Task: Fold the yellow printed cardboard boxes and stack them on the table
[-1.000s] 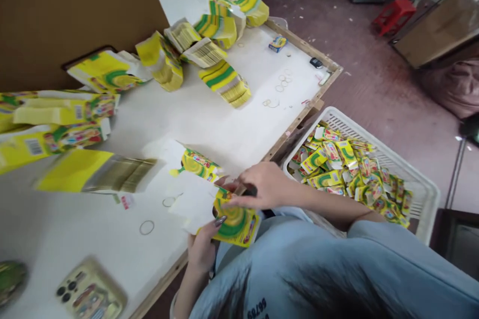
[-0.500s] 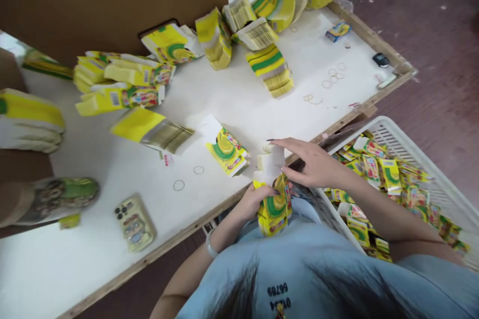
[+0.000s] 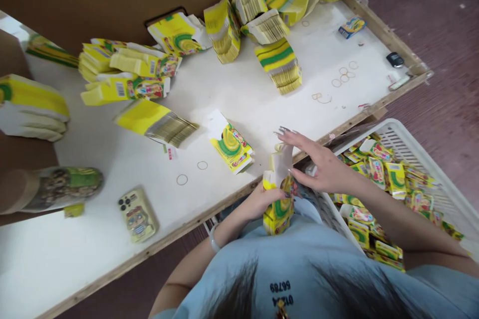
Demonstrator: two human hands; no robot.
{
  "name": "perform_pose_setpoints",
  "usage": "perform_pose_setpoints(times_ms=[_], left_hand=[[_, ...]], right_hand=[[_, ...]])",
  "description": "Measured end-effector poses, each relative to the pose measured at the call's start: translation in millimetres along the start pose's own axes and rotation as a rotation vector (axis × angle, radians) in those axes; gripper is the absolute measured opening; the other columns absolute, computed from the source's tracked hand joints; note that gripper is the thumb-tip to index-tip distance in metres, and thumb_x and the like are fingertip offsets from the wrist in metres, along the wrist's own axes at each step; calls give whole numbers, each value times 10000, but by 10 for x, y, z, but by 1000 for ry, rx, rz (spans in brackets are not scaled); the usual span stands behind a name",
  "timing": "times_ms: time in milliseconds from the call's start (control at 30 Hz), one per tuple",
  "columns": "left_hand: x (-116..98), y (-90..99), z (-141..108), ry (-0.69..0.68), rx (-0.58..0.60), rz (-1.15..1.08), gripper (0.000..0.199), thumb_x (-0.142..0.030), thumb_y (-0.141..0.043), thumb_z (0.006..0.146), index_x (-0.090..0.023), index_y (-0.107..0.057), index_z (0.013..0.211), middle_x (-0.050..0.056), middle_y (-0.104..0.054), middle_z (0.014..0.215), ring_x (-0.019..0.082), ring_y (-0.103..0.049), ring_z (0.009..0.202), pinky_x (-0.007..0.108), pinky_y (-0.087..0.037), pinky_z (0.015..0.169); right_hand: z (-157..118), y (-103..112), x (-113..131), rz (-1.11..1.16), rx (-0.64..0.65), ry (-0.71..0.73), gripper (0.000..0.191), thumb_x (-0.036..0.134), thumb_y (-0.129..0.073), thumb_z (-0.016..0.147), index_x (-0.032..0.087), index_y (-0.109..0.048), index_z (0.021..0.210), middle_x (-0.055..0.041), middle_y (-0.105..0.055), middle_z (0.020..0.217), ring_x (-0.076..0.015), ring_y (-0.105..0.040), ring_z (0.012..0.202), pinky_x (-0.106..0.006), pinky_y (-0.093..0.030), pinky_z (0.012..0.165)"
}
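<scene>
My left hand [image 3: 264, 198] grips a yellow and green printed carton [image 3: 277, 220] just in front of my body, thumb across its front. It may be more than one carton pressed together; I cannot tell. White and pale flaps [image 3: 279, 165] stick up from its top end. Beside those flaps is my right hand [image 3: 318, 162], its fingers stretched out and apart from the thumb, seemingly touching the flap's edge. A similar carton [image 3: 232, 148] with a raised white flap lies on the table, left of my hands.
Bundles of flat cartons [image 3: 279, 67] lie along the back of the white table [image 3: 224, 84]. A phone [image 3: 138, 215], a jar [image 3: 71, 187] and rubber bands [image 3: 182, 179] are on the left. At right, a white basket [image 3: 430, 159] holds many yellow packs. A wooden edge [image 3: 179, 229] borders the table.
The whole view has shifted slightly. My right hand's fingers have opened a little wider by the top flaps. The left hand keeps its hold on the carton.
</scene>
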State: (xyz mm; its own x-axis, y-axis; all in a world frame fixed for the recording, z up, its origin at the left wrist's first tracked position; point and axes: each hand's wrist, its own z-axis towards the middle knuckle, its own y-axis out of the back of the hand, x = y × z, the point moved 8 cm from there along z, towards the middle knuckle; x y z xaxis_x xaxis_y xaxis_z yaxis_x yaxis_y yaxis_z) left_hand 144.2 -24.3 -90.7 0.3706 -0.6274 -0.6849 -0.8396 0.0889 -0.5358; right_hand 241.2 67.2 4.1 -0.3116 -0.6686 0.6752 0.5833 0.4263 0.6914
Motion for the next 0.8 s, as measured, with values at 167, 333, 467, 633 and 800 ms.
perform_pose_setpoints(times_ms=[167,333,467,633,800], left_hand=[[27,12,-6,8,-25,-25,328,-285,-686,638,-152,-715,937,55,-725,880,221,-716,834,306,-547,774],[63,44,-43,33,-48,-30,293,-297,-665,654,-148,-716,902,57,-725,817,201,-678,734,310,-543,711],[83,74,-39,46,-91,-28,287,-293,-664,646,-152,-709,892,56,-720,818,207,-679,775,306,-539,734],[108,107,-36,67,-144,-51,317,-302,-684,615,-181,-692,907,41,-729,857,198,-662,784,303,-538,759],[99,105,-56,63,-150,-42,265,-300,-685,602,-207,-659,848,29,-720,836,207,-648,796,308,-538,775]], right_hand=[[32,59,42,-30,-35,82,585,188,-597,967,282,-510,1538,-80,-702,1446,-248,-694,1322,-566,-482,1236],[-96,87,104,-78,-184,147,552,162,-661,943,266,-568,1478,-113,-676,1476,-276,-646,1386,-570,-543,1182],[-222,25,174,-200,-266,210,600,132,-692,935,244,-538,1503,-129,-705,1432,-274,-681,1340,-544,-611,1115],[-321,-30,216,-281,-310,212,620,128,-718,920,204,-537,1508,-157,-722,1397,-309,-630,1400,-553,-629,1087],[-362,-81,231,-309,-322,181,592,126,-731,916,184,-557,1479,-167,-742,1361,-316,-669,1352,-578,-614,1101]])
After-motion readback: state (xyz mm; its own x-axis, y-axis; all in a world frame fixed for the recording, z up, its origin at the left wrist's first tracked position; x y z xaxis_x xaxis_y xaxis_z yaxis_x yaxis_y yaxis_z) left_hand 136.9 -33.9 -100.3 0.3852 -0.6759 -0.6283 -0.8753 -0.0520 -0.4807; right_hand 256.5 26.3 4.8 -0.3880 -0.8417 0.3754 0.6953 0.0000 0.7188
